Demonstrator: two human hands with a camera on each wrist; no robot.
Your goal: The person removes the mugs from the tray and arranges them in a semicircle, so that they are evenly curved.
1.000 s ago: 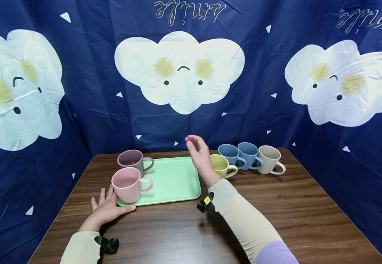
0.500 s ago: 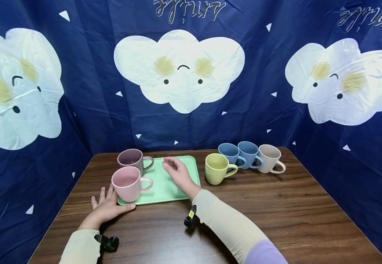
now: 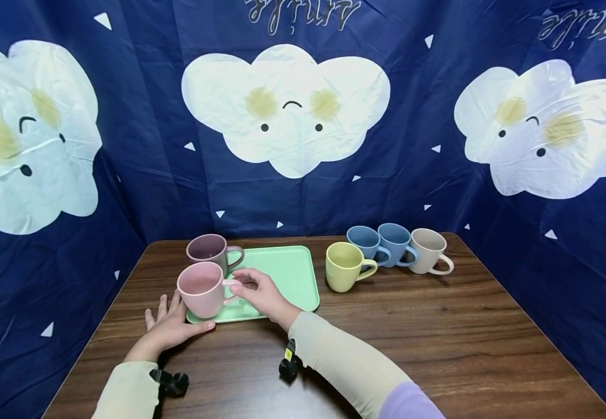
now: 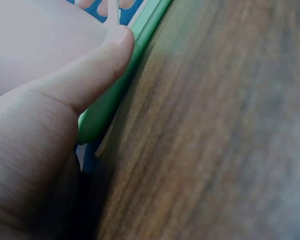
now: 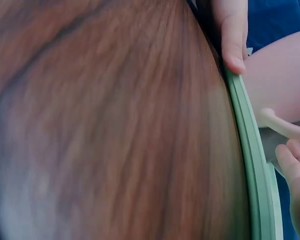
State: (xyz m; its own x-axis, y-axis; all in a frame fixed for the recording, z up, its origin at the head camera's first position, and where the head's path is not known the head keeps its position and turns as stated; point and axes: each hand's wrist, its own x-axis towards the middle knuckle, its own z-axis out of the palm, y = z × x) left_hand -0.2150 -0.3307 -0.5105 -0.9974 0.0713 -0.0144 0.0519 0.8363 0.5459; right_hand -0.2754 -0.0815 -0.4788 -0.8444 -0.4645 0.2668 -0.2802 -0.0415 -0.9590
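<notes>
A pink mug [image 3: 201, 291] stands upright at the front left corner of a light green tray [image 3: 292, 279], its handle pointing right. Behind it is a purple mug [image 3: 207, 249], also upright. My left hand [image 3: 166, 331] rests at that tray corner with fingers spread. Its thumb [image 4: 97, 75] lies along the tray's front edge, close to the pink mug. My right hand [image 3: 263, 295] is at the pink mug's handle, thumb and fingers parted. In the right wrist view, a small gap shows between the fingertips [image 5: 289, 160] and the handle [image 5: 287, 127].
Right of the tray stands a yellow-green mug [image 3: 343, 269]. Behind it are two blue mugs, one nearer [image 3: 363, 240] and one farther right [image 3: 394, 240], then a beige mug [image 3: 425, 253]. All stand on the wooden table [image 3: 439, 331], before a dark blue cloud-printed curtain [image 3: 418, 180].
My right hand has come left and toward me, from beside the yellow-green mug across the tray to the pink mug's handle. My left hand and the mugs have stayed in place.
</notes>
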